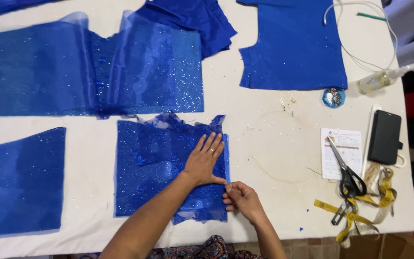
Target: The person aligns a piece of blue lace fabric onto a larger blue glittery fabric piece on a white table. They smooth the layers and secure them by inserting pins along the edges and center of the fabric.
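Two hands were at work on one piece of blue glittery lace fabric (pixel 159 168) that lay near the front edge of the white tabletop (pixel 274 158), about midway along it. My left hand (pixel 204 160) lay flat on the piece's right part, fingers spread and pressing it down, a ring on one finger. My right hand (pixel 240 199) sat just beside the fabric's right edge, fingertips pinched together on that edge, touching the thumb of the left. Toward the far edge lay a wider sparkly blue panel (pixel 97 72) with a sheer fold down its middle, and a plain blue cut piece (pixel 293 48) rested near the far right corner. Another blue piece (pixel 20 182) lay by the left edge. Along the right edge were black-handled scissors (pixel 346 175) lying across a printed paper slip (pixel 339 148), a yellow tape measure (pixel 360 216), a black phone case (pixel 384 136), a small round pin tin (pixel 334 97) and a clear bottle (pixel 374 81).
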